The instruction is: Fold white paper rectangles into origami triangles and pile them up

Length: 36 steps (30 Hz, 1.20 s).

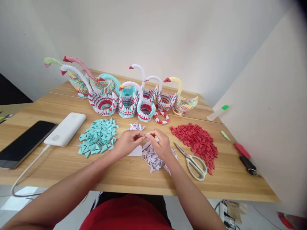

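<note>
Fingertips of my left hand [129, 141] and my right hand [160, 142] meet over the middle of the table, both pinching a small white piece of paper [146, 135] that my fingers mostly cover. Below my right hand spreads a heap of white folded paper triangles [155, 158]. A smaller white heap [136, 126] lies just beyond my left hand. Flat white paper [136, 151] shows on the wood under my hands. Left of them is a pile of turquoise folded triangles [98, 136]; to the right, a pile of red ones [198, 140].
Scissors [192, 161] lie right of my right hand. Several folded-paper swans [105, 102] stand along the back, with a red-and-white paper ring [161, 117] before them. A power bank [66, 129] and phone [26, 143] lie left, a glue-like stick [217, 112] and key fob [248, 165] right.
</note>
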### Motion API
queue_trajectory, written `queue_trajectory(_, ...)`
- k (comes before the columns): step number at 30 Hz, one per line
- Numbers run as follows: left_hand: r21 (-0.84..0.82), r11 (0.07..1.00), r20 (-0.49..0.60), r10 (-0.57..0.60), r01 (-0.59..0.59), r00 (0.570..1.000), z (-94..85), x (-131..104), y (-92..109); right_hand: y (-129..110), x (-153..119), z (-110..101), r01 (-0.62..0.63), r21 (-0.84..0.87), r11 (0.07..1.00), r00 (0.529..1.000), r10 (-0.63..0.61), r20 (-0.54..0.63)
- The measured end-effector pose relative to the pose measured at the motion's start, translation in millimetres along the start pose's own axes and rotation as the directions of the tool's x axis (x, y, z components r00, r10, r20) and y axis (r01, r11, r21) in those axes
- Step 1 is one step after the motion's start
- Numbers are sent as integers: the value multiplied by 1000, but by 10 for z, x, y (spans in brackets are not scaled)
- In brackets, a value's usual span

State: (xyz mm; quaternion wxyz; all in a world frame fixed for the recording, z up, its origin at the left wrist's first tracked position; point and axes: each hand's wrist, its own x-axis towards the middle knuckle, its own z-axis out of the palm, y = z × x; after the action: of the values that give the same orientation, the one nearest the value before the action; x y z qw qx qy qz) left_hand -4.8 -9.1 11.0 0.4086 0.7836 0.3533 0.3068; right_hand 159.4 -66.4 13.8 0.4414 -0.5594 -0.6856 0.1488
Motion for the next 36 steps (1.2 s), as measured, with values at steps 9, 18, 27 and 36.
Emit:
queue_trajectory(9, -180, 984, -88, -19, 3, 996, -30, 1, 20, 49, 26, 32, 52, -60, 997, 998, -53, -15)
queue_trajectory(18, -157, 988, -18, -2, -1, 1000, -26, 10, -8, 49, 32, 14, 33, -70, 997, 999, -35, -16)
queue_trajectory(27, -392, 912, 47, -111, 121, 993, -70, 26, 22, 10, 24, 7, -52, 65, 997, 993, 58, -105)
queue_trajectory(36, -317, 945, 28, -76, 81, 997, -87, 18, 24, 12, 23, -7, -24, 67, 997, 996, 29, -79)
